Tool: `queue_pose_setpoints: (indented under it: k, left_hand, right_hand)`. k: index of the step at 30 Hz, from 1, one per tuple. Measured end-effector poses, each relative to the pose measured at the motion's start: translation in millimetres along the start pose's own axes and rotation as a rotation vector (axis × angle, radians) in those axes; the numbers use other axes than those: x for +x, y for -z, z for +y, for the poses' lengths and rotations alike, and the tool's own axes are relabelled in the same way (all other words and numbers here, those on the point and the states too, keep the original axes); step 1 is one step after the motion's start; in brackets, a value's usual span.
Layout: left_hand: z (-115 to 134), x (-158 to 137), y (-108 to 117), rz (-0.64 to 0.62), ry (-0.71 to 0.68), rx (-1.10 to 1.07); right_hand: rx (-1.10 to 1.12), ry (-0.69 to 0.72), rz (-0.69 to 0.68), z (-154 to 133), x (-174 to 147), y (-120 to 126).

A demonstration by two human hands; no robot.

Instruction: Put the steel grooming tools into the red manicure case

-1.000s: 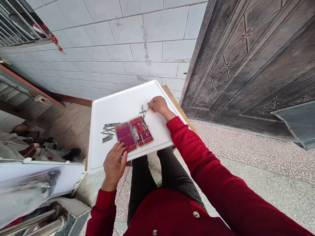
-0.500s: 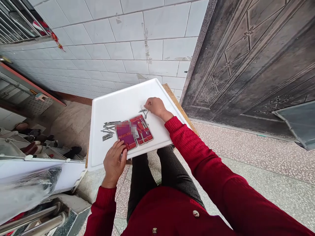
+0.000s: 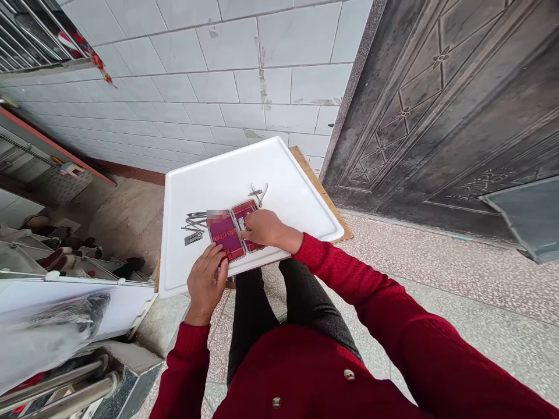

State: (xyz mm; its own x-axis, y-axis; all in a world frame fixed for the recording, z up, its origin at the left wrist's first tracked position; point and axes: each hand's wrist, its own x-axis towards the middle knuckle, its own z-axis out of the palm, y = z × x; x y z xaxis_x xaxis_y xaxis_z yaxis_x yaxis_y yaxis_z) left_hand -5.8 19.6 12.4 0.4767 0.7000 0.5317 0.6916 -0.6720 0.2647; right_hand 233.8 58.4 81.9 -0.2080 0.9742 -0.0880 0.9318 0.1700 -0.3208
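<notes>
An open manicure case (image 3: pixel 223 227) with a red and purple lining lies on a white board. Fingers of my left hand (image 3: pixel 207 279) lie stretched out on its near left corner, the thumb apart at the edge. My right hand (image 3: pixel 266 228) is over the right half of the case, fingers curled together at the tools there; what they pinch, if anything, is hidden. Metal nippers (image 3: pixel 258 193) lie just beyond the case. To its left are several slim metal tools (image 3: pixel 195 220) and nail clippers (image 3: pixel 193 238).
The white board (image 3: pixel 231 169) rests on a wooden table (image 3: pixel 301 160) against a tiled wall (image 3: pixel 236 87). A dark carved metal door (image 3: pixel 406 116) stands to the right. At the left are a shoe rack (image 3: pixel 65 262) and metal rails (image 3: pixel 65 393).
My right hand has moved from the nippers back toward me, onto the right half of the case. The nippers lie uncovered on the board. My left hand has stayed at the case corner.
</notes>
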Motion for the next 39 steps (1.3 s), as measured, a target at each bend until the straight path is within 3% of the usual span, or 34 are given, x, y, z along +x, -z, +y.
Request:
queue_pose_setpoints:
  k: [8, 13, 18, 22, 25, 29, 34, 39]
  left_hand:
    - [-0.1, 0.2, -0.5, 0.006, -0.007, 0.009]
    - [-0.3, 0.6, -0.8, 0.018, -0.020, 0.018]
    - [-0.2, 0.9, -0.7, 0.011, -0.031, 0.032]
    - [0.7, 0.6, -1.1, 0.023, -0.015, 0.027]
    - [1.0, 0.2, -1.3, 0.018, -0.010, 0.021]
    - [0.6, 0.0, -1.6, 0.019, -0.012, 0.013]
    - [0.8, 0.3, -1.8, 0.023, -0.019, 0.008]
    - [1.4, 0.4, -2.0, 0.012, -0.011, 0.008]
  right_hand:
    - [-0.043, -0.012, -0.016, -16.6, -1.2, 2.4]
    - [-0.065, 0.012, -0.075, -3.7, -15.2, 16.1]
    - [0.233, 0.061, -0.149, 18.2, -28.4, 29.4]
    - [0.213, 0.031, -0.008, 28.5, -20.8, 31.6]
    - [0.046, -0.115, 0.117, 40.9, -6.4, 31.6]
    - [-0.096, -0.246, 0.130, 65.4, 9.1, 28.0]
    - [-0.093, -0.277, 0.137, 81.2, 8.9, 19.2]
    - [0.054, -0.179, 0.251, 63.1, -17.4, 12.1]
